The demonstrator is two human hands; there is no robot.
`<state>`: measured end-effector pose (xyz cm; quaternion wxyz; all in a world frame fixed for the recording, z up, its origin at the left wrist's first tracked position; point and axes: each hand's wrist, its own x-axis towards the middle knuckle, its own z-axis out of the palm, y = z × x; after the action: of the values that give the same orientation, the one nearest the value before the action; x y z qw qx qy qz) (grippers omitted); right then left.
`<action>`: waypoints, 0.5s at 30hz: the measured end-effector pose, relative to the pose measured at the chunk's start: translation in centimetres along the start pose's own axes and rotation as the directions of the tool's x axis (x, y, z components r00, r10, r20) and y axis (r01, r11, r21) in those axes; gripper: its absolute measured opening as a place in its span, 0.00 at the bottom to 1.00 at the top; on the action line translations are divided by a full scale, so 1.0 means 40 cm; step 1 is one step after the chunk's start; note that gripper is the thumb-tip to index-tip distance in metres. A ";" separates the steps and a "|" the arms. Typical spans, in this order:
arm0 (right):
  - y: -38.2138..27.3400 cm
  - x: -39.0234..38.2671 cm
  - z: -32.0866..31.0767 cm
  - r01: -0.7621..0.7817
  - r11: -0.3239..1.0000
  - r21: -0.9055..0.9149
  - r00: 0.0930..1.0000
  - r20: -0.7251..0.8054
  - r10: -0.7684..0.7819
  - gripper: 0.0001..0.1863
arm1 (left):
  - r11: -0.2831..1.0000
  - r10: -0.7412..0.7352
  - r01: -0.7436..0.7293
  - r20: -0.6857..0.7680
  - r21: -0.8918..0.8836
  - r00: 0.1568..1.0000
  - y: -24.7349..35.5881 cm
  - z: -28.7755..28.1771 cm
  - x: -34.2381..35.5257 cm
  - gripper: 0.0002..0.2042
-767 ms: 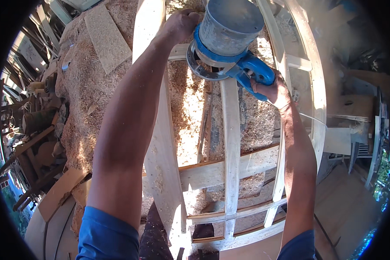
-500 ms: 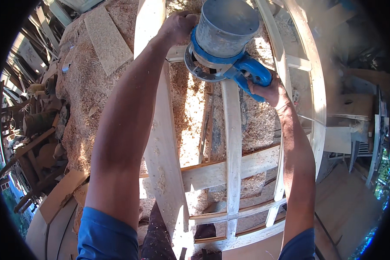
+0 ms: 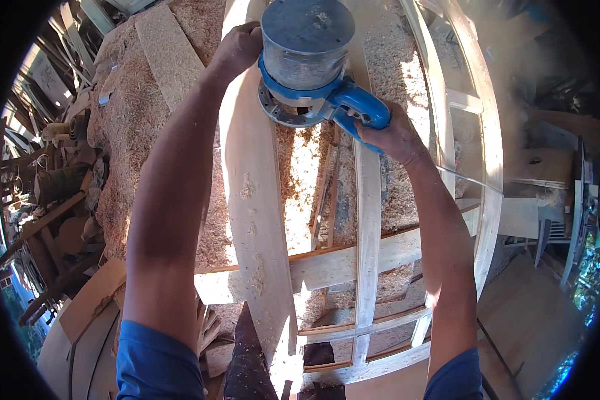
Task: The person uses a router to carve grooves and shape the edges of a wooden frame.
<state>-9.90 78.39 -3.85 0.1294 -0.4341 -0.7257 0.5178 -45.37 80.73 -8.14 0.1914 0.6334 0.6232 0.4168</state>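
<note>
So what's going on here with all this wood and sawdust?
A person is working a blue and grey power router along a pale curved wooden frame of long planks and cross rails. The right hand grips the tool's blue side handle, while the left hand holds on at the tool's other side, by the wide plank. Heaps of wood shavings lie below and to the left, and fine dust hangs in the air at upper right.

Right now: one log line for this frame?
left hand: gripping router far side | right hand: gripping blue handle | router: on wooden frame | sawdust: piled left
</note>
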 end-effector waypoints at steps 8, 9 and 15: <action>-0.051 0.025 0.076 0.047 0.994 0.101 0.999 0.002 -0.048 0.14 | 0.989 -0.091 0.082 -0.070 -0.122 0.993 -0.076 -0.059 -0.034 0.19; -0.050 0.027 0.079 0.070 0.992 0.100 0.997 -0.015 -0.069 0.14 | 0.989 -0.094 0.086 -0.069 -0.117 0.993 -0.077 -0.058 -0.038 0.19; -0.068 0.028 0.094 0.048 0.994 0.093 0.999 -0.010 -0.047 0.14 | 0.988 -0.138 0.130 -0.099 -0.084 0.986 -0.075 -0.075 -0.047 0.19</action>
<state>-14.28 76.60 -3.41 0.1649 -0.4122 -0.7103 0.5463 -49.33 78.57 -9.22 0.2106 0.5596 0.6570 0.4592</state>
